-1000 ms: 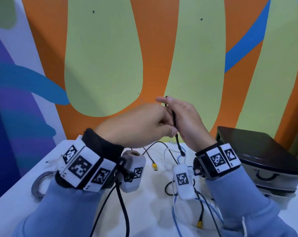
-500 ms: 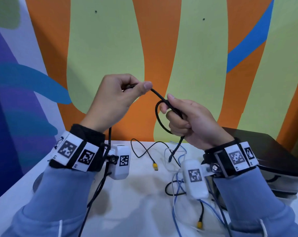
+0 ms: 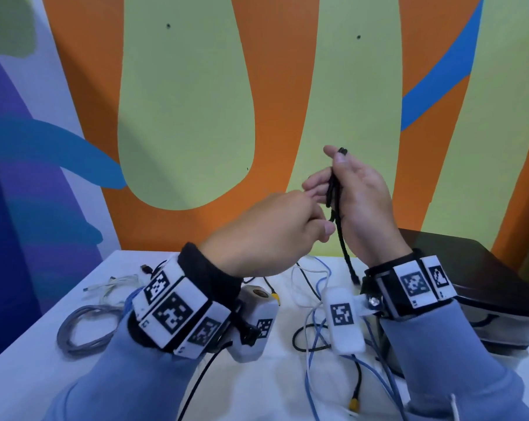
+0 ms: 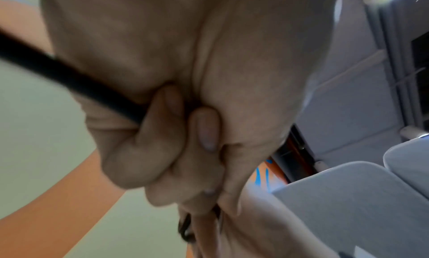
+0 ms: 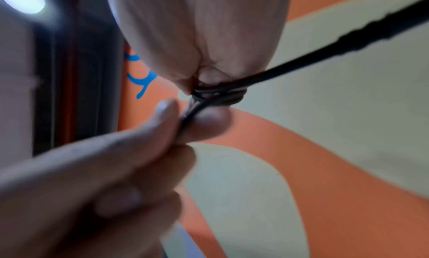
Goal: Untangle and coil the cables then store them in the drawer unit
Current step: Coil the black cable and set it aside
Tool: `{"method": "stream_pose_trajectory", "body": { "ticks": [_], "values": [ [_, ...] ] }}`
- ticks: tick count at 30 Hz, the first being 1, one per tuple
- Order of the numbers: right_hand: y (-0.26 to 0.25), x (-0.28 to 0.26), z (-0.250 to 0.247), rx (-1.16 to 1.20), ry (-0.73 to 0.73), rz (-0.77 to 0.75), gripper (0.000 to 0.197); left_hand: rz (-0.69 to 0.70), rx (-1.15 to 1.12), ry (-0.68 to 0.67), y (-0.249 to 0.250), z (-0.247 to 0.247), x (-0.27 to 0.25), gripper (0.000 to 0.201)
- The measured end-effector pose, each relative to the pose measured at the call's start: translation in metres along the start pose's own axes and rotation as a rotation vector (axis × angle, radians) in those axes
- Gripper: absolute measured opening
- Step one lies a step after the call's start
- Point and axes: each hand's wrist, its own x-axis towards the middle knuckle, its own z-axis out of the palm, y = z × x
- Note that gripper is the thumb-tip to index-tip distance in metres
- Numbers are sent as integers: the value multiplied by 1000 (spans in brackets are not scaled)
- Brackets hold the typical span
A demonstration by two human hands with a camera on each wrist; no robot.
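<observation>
Both forearms reach forward and upward in blue sleeves, each wrist wrapped in a band of black-and-white markers. The right hand (image 3: 360,202) is raised highest, palm turned toward the left, thumb pointing up and fingers (image 3: 313,183) bent inward, pinching several gathered strands of a black cable (image 3: 337,220) between thumb and fingers. The left hand (image 3: 266,235) sits lower and just beside it, back facing up, fingers curled into a loose fist around the same cable, knuckles touching the right hand's fingers.
</observation>
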Motion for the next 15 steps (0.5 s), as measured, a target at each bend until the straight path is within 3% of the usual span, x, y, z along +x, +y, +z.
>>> {"method": "stream_pose_trajectory", "body": {
  "ticks": [4,7,11,15],
  "values": [
    [1,-5,-1,-224,-197,106,32,104,-94,167,-5,-18,-6,31],
    [-1,-9,-1,-285,-355,174,33,100,-194,345,-19,-32,-8,22],
    [-9,-12,1,-163,-430,275,39,74,-403,566,-45,-45,-10,21],
    [-11,-16,6,29,-477,335,38,77,-485,566,-60,-41,-6,18]
  ]
}}
